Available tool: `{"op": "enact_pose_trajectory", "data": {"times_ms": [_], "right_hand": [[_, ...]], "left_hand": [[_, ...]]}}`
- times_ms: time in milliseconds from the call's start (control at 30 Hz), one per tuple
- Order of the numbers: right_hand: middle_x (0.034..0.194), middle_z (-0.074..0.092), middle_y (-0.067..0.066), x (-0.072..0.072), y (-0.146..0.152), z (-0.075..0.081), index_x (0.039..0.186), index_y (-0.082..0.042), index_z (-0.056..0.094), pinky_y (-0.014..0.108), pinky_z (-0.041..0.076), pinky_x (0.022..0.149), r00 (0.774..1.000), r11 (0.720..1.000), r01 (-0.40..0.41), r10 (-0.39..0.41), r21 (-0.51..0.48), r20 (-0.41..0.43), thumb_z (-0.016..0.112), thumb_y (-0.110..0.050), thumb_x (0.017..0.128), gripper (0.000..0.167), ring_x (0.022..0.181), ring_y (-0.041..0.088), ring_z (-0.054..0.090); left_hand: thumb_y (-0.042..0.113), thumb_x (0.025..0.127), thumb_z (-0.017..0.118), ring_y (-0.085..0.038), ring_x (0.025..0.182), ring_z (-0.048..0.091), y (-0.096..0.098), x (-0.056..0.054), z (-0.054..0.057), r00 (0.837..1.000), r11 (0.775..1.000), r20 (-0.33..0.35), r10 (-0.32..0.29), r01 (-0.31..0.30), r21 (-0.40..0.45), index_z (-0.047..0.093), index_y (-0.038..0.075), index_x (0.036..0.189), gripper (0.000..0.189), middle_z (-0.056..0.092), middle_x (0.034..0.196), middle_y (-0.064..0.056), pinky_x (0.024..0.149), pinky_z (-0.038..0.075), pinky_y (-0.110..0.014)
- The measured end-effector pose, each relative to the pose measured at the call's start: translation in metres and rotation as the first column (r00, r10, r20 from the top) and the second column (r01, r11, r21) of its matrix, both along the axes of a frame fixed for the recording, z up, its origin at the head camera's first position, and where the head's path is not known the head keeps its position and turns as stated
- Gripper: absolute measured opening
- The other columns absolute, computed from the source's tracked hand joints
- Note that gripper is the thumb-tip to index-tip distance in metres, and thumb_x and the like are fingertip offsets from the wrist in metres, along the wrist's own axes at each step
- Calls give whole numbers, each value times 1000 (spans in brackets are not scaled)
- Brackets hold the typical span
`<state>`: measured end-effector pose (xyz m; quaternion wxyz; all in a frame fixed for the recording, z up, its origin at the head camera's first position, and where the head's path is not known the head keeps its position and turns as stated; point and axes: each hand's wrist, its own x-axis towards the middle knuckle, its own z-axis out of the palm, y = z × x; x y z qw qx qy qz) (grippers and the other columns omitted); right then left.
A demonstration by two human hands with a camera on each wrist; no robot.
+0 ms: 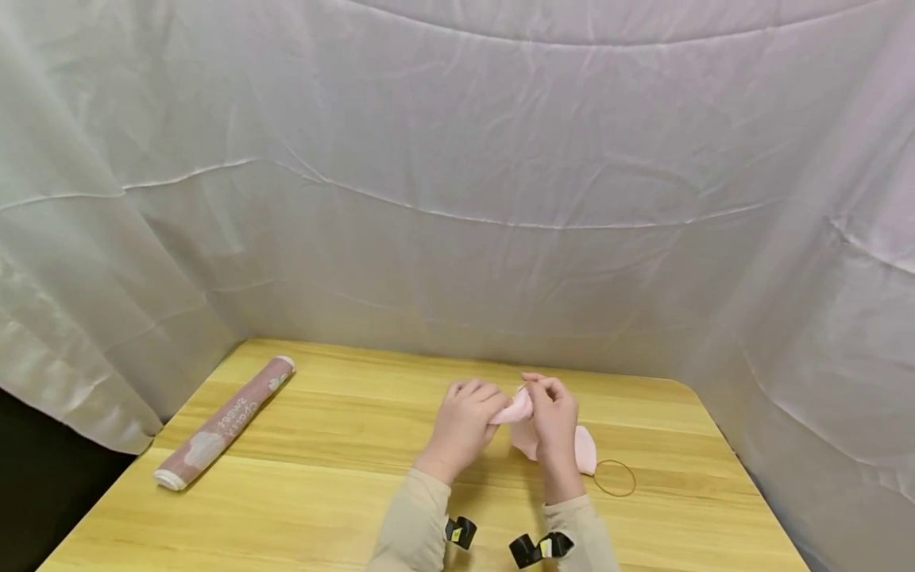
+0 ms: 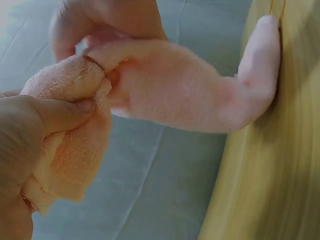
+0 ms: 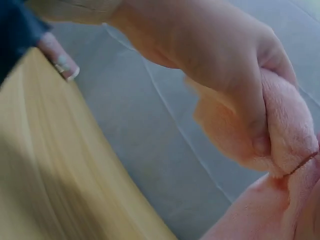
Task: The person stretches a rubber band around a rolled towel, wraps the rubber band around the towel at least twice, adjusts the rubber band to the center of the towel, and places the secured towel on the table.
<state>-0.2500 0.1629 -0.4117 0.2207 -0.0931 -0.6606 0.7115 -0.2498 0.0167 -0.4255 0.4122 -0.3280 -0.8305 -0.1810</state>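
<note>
A pink fluffy cloth (image 1: 524, 438), bunched and twisted, hangs between the two hands a little above the table. The left hand (image 1: 466, 421) grips a folded end of it, its thumb (image 2: 75, 110) pressed on the bunch in the left wrist view. Beside it, the curled fingers of the right hand (image 1: 554, 417) hold the cloth near a narrow fold; its fingertips are partly hidden. A thin brown band (image 2: 94, 62) crosses the cloth at that fold. The cloth's other end (image 1: 585, 451) trails onto the table behind the right wrist.
A thin brown loop (image 1: 615, 478) lies on the wooden table (image 1: 343, 413) beside the trailing cloth end. At the left lies a rolled pink item (image 1: 227, 421) with white print. Grey curtains (image 1: 457, 262) surround the table's back and sides.
</note>
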Motion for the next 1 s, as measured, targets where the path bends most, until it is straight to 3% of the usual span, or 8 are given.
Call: {"op": "enact_pose_trajectory", "data": {"times_ms": [133, 300, 400, 467, 600, 667, 767, 1000], "right_hand": [[90, 73, -1, -5, 10, -5, 70, -7, 60, 14, 49, 62, 997, 998, 61, -61, -6, 40, 60, -4, 87, 17, 81, 5, 62], [98, 71, 16, -7, 11, -10, 67, -2, 54, 19, 47, 75, 994, 958, 110, -98, 267, -56, 61, 2, 77, 13, 93, 18, 62], [100, 69, 21, -5, 8, -12, 69, -1, 55, 32, 47, 82, 987, 882, 132, -76, 451, -140, 62, 3, 71, 9, 96, 29, 63], [101, 68, 18, -3, 6, -13, 71, -3, 57, 41, 47, 86, 985, 808, 146, -62, 571, -163, 64, 1, 69, 8, 99, 32, 62], [107, 67, 13, 1, 3, -12, 77, -10, 59, 54, 46, 83, 988, 648, 151, -65, 746, -143, 66, -7, 69, 12, 104, 34, 61], [109, 67, 12, 2, 3, -11, 80, -13, 60, 55, 45, 81, 990, 606, 138, -71, 784, -120, 67, -10, 71, 12, 105, 35, 61], [109, 66, 12, 2, 2, -10, 83, -12, 61, 53, 46, 82, 996, 636, 89, -47, 767, -76, 68, -11, 74, 12, 103, 34, 60], [99, 68, 14, -1, 2, -10, 91, -5, 64, 43, 49, 88, 996, 802, -52, 84, 596, -27, 64, -6, 83, 8, 100, 28, 63]], "left_hand": [[21, 78, 77, -10, 95, 64, 5, 0, -4, 1000, 1000, 21, 19, -19, -3, 71, 24, 94, 18, 71, 98, 11, 86, 50, -32], [16, 75, 79, -15, 90, 68, 0, -3, -10, 990, 979, 94, 108, -122, 163, 71, 19, 92, 18, 71, 92, 6, 78, 53, -36], [12, 74, 77, -17, 80, 68, -4, -6, -9, 978, 943, 121, 171, -198, 268, 70, 18, 87, 16, 71, 85, 4, 69, 52, -37], [10, 74, 76, -18, 74, 67, -8, -8, -8, 969, 918, 141, 202, -238, 317, 70, 16, 85, 14, 71, 83, 3, 63, 50, -36], [9, 75, 74, -19, 72, 68, -16, -12, -4, 954, 878, 199, 225, -287, 384, 71, 15, 84, 12, 72, 82, 1, 59, 49, -38], [8, 75, 74, -19, 75, 68, -21, -12, -2, 948, 864, 232, 219, -299, 405, 72, 15, 85, 12, 72, 83, 0, 58, 50, -39], [6, 74, 73, -20, 77, 69, -24, -11, 1, 940, 856, 271, 207, -308, 415, 72, 15, 85, 14, 72, 84, 0, 58, 50, -39], [10, 77, 76, -19, 79, 68, -21, -7, 3, 941, 875, 312, 129, -256, 410, 72, 16, 89, 14, 72, 87, 0, 65, 53, -38]]}}
